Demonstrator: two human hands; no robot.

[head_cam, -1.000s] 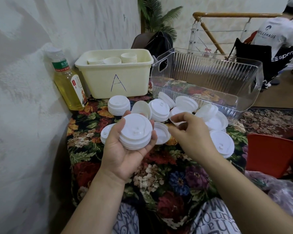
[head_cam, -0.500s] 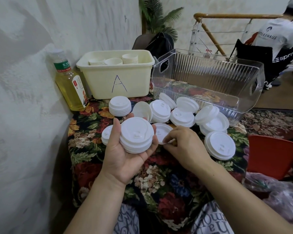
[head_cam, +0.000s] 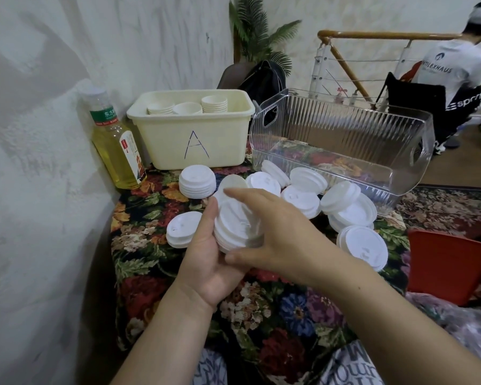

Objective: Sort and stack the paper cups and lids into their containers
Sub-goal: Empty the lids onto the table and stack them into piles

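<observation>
My left hand (head_cam: 206, 262) holds a stack of white plastic lids (head_cam: 233, 226) tilted above the floral tablecloth. My right hand (head_cam: 283, 234) covers the stack from the right, fingers over its upper edge and thumb under its lower edge, clasping the top lids. More lid stacks lie on the table: one near the cream bin (head_cam: 197, 181), one left of my hands (head_cam: 182, 229), several to the right (head_cam: 363, 245). The cream bin marked A (head_cam: 192, 140) holds stacked paper cups (head_cam: 214, 104). The clear ribbed bin (head_cam: 345, 129) beside it has nothing in it.
A bottle of yellow drink (head_cam: 114, 145) stands against the white wall at the left. A red chair (head_cam: 447, 265) sits right of the table. A seated person (head_cam: 453, 73) and a stair railing are behind. Loose lids crowd the clear bin's front wall.
My right hand left the loose lids on the table, picked one up near the middle, and came across onto the stack in my left hand. The left hand tilted the stack slightly.
</observation>
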